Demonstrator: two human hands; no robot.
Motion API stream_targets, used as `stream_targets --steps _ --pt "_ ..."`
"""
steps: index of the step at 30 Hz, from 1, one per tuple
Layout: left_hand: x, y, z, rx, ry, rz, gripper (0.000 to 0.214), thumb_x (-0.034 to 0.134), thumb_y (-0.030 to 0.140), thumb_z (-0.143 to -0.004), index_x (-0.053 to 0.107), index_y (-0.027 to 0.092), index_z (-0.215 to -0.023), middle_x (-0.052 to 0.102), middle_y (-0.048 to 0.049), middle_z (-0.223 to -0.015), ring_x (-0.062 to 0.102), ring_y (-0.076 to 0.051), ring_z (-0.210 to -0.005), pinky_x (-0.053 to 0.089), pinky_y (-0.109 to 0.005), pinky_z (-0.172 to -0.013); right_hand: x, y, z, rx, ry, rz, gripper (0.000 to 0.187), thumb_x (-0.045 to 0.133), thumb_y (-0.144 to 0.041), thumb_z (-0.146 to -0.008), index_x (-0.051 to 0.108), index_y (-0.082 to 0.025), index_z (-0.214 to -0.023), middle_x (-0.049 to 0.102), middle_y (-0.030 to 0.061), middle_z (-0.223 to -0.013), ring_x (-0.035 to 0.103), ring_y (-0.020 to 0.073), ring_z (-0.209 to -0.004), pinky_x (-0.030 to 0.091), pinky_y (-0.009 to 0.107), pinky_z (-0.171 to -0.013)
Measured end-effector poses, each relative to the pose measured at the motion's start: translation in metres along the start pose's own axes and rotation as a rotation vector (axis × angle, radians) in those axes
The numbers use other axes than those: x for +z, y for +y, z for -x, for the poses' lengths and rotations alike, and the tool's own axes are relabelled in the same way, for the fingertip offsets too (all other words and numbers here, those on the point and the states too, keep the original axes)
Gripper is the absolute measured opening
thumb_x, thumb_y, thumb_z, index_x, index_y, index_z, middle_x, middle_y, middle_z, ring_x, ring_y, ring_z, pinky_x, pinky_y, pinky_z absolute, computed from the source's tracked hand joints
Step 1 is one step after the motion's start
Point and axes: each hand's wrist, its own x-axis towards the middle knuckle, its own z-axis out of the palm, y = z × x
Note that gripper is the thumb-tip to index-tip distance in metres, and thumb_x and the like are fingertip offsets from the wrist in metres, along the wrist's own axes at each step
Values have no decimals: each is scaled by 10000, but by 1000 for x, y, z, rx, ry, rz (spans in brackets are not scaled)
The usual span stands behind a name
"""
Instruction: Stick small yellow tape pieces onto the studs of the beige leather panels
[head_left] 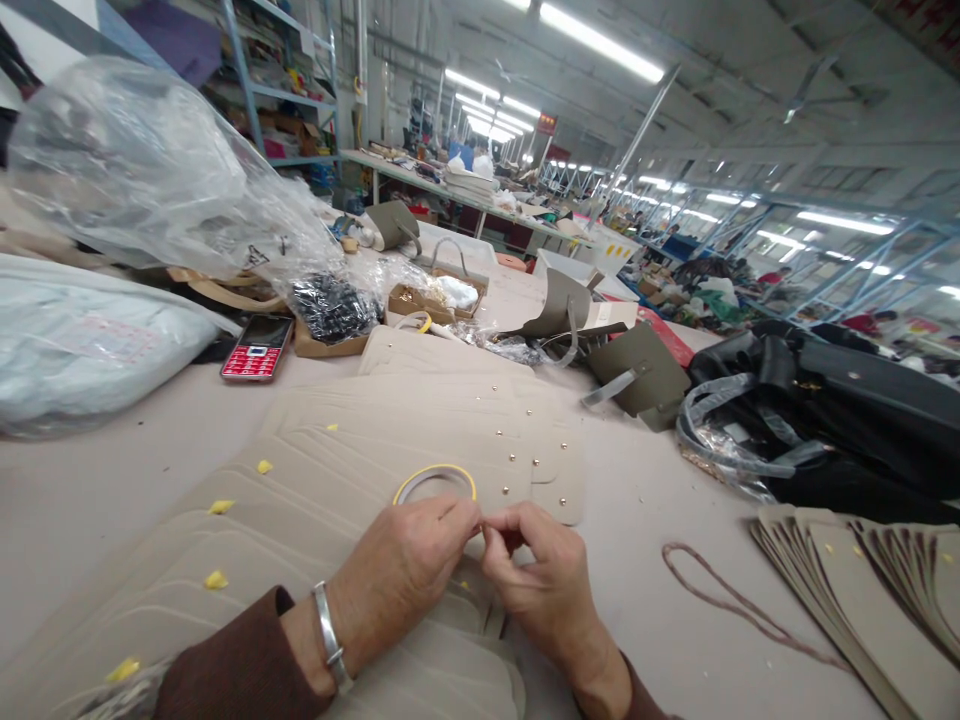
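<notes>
My left hand (416, 550), with a silver bracelet at the wrist, is closed around the near side of a thin roll of yellow tape (435, 470). Its thumb and forefinger meet the fingertips of my right hand (541, 568) in a pinch. What lies between the right fingertips is too small to make out. Beneath both hands spread overlapping beige leather-like panels (300, 500). Small yellow tape bits (216, 580) stick to several panels on the left. Several metal studs (535, 462) dot the panels at the far right end.
A red-keyed phone (257, 348) lies at the left by a white plastic package (97, 340). Small boxes (330, 345) and olive bag parts (637, 375) stand behind. On the right are a black bag (847, 400), a cord loop (739, 595) and stacked beige pieces (847, 590).
</notes>
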Motion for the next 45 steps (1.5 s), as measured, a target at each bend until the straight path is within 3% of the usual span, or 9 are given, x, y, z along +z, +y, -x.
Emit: stream_targets --steps 4,9,12,18,22,29,34,38,45 --pt "-2 1 0 46 103 41 207 361 108 -931 531 181 -838 543 -5 -703 520 -155 -615 386 -262 -552 2 -11 -5 410 -69 -315 160 569 -261 -788 636 -171 -673 609 -11 -516 550 113 -432 441 197 -431" --pt "-4 10 5 106 152 64 198 365 92 -939 517 181 -849 532 5 -699 500 -142 -608 386 -252 -551 -4 12 -11 505 70 -250 188 626 -338 -732 649 -162 -673 611 -3 -530 566 129 -457 470 219 -447" --pt "-1 11 4 64 57 -48 189 385 94 -940 505 187 -829 541 2 -714 500 -154 -621 396 -263 -560 -12 37 -16 662 45 -392 289 684 -425 -709 671 -137 -727 619 4 -528 570 135 -427 481 235 -418" --pt "6 2 -6 -82 -214 -243 136 476 69 -900 541 184 -867 586 -41 -876 515 -210 -793 444 -346 -719 -7 55 -21 733 -95 -464 338 731 -440 -688 693 -113 -762 629 5 -547 545 92 -409 450 193 -411" --pt "6 1 -7 -101 -236 -214 125 472 92 -912 551 182 -879 575 -50 -906 495 -216 -819 434 -369 -751 3 54 -21 693 -100 -345 275 678 -399 -726 682 -125 -740 600 -16 -519 544 103 -408 464 204 -422" --pt "7 1 -6 -100 -239 -198 135 473 72 -899 555 180 -908 565 -60 -945 482 -227 -871 421 -392 -803 5 56 -22 490 -110 -18 221 575 -348 -800 683 -160 -753 613 -7 -518 582 138 -451 465 213 -426" --pt "3 2 -8 -103 -241 -193 164 456 48 -879 551 182 -886 557 -56 -906 470 -223 -833 411 -393 -792 0 59 -14 575 -49 -107 279 630 -423 -790 600 -178 -919 575 -59 -460 520 129 -350 416 207 -340" --pt "-2 3 -10 -67 -249 -174 173 441 37 -869 541 178 -859 559 -56 -897 469 -214 -821 414 -375 -773 -4 53 -5 517 -67 -154 280 601 -444 -828 651 -172 -786 661 15 -580 622 155 -500 500 237 -466" --pt "-2 1 -11 22 -285 -210 154 468 46 -857 539 179 -825 587 -55 -858 473 -221 -776 433 -367 -716 7 46 -17 286 -25 197 224 556 -278 -854 700 -180 -713 712 43 -667 648 172 -613 451 258 -609"
